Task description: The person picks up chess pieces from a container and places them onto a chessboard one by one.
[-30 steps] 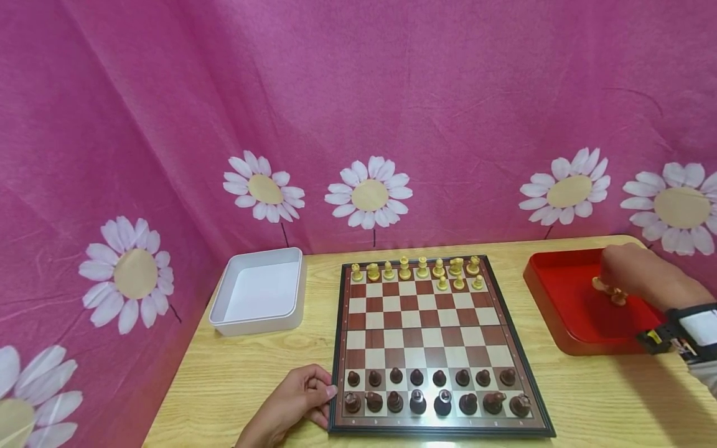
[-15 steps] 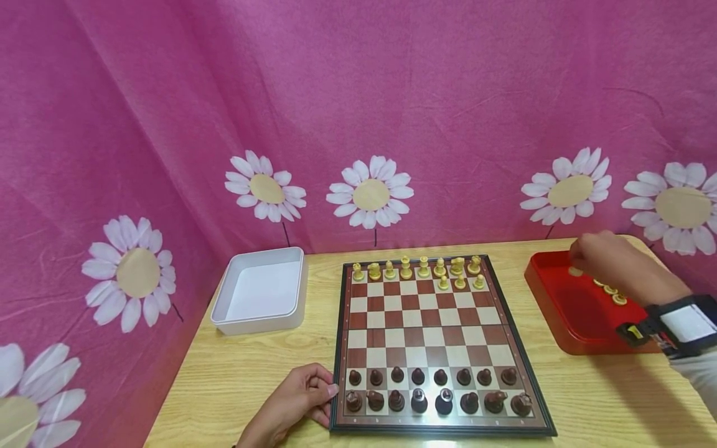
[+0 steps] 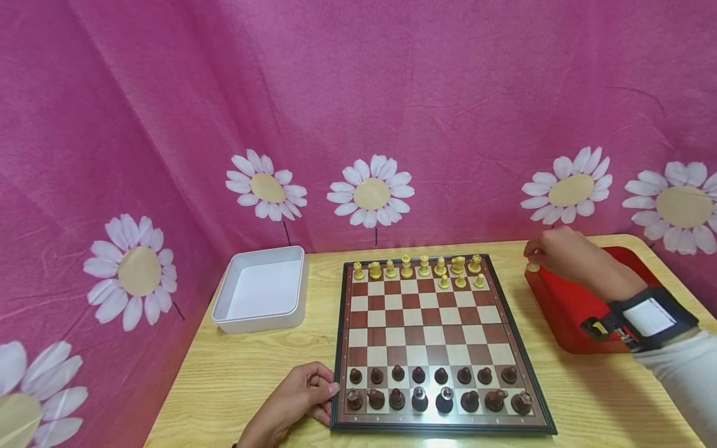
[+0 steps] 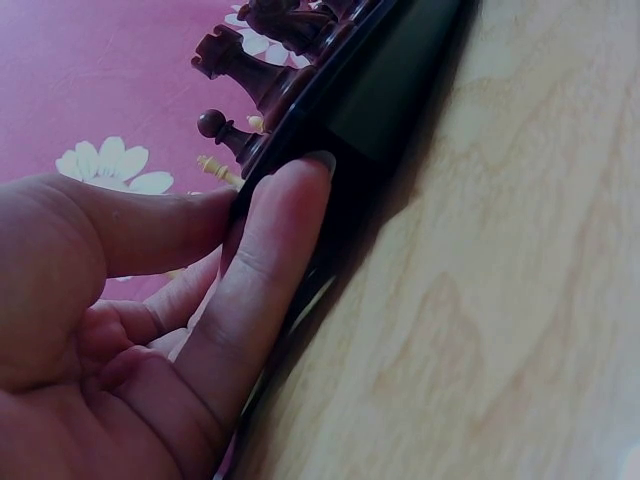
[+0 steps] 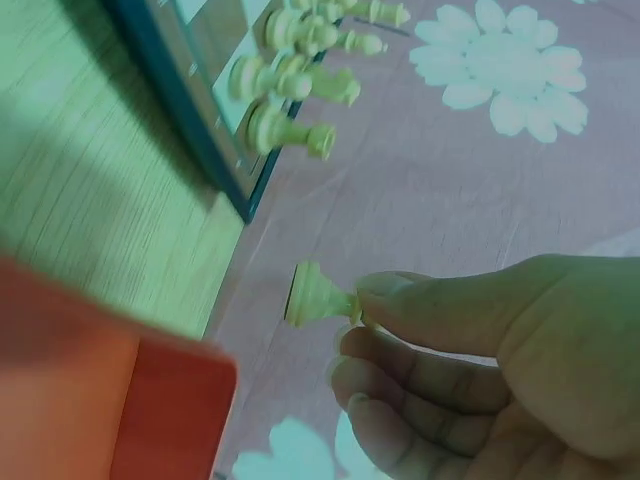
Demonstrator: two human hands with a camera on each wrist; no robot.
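Between its thumb and fingertips my right hand (image 3: 568, 255) pinches a pale yellow pawn (image 5: 318, 295), whose base points away from the fingers and whose top they hide. In the head view this hand is over the left rim of the red tray (image 3: 546, 305). The chessboard (image 3: 414, 336) carries a full back row of yellow pieces (image 3: 406, 266) and three yellow pawns (image 3: 460, 281) in front at the right. Two rows of dark brown pieces (image 3: 420, 398) stand on its near side. My left hand (image 3: 302, 395) grips the board's near left edge, thumb against the frame (image 4: 290, 120).
A white tray (image 3: 288, 320) stands on the wooden table (image 3: 224, 373), back left of the board. Behind the table hangs a pink cloth (image 3: 448, 112) printed with daisies. The red tray's raised wall borders the board's right side with a strip of table between.
My right hand has moved left from deep in the red tray to its left rim, with the pawn lifted along. My left hand stays at the board's edge.
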